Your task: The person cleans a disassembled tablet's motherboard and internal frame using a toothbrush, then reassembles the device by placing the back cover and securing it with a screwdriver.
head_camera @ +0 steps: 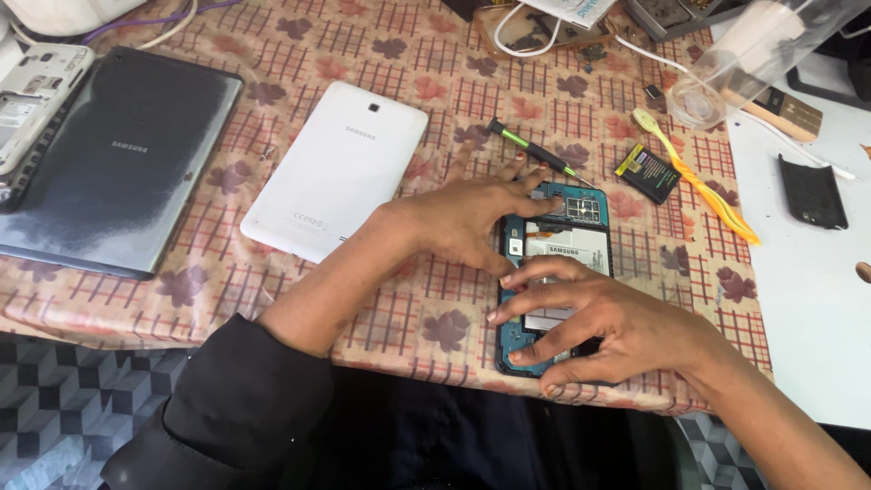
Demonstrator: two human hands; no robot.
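Checked tablecloth [381, 54], left hand [472, 222] and right hand [599, 322] flat, unclenched, on opened phone [567, 238].

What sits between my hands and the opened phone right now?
Nothing visible. Both hands are already on the opened phone: the left hand presses its upper left corner, and the right hand lies across its lower half. The screwdriver lies just beyond the phone's top edge, off to the side.
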